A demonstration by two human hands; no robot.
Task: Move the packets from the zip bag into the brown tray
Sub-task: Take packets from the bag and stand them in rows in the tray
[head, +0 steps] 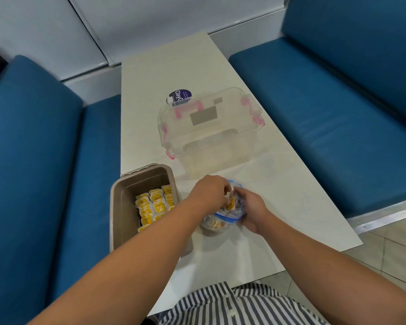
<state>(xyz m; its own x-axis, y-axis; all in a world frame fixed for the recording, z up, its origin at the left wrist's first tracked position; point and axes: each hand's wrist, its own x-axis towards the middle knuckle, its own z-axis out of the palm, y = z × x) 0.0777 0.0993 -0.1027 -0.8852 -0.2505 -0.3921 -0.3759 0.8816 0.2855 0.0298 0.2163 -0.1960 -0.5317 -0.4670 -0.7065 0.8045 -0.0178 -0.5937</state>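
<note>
Head view only. The left hand [209,193] has its fingers curled, pinching a small yellow square packet [231,204] at the mouth of the clear soft plastic zip bag with a blue seal strip [223,220]. The right hand [252,209] grips the bag's rim from the other side, its fingers wrapped round the crumpled film to hold the mouth open. More yellow packets [215,223] show through the film below the left fingertips, near the bottom of the bag.

Handling, as a judgement: the packets look light, small and a bit slick, so pinch by the edges, one or a few at a time. The bag is floppy and needs a steadying hand or it will collapse.

The rectangular brown tray [117,207] sits just to the left of the left fingers, with the left forearm crossing its near corner. In it lie rows of yellow packets [155,205], packed against the side nearest the fingers; the far and left parts of the floor are bare.

Beyond the fingers stands a clear plastic storage box with pink latches [209,134], apparently empty. A round purple-labelled item [179,97] sits behind it. All of it rests on the white table [279,195].
</note>
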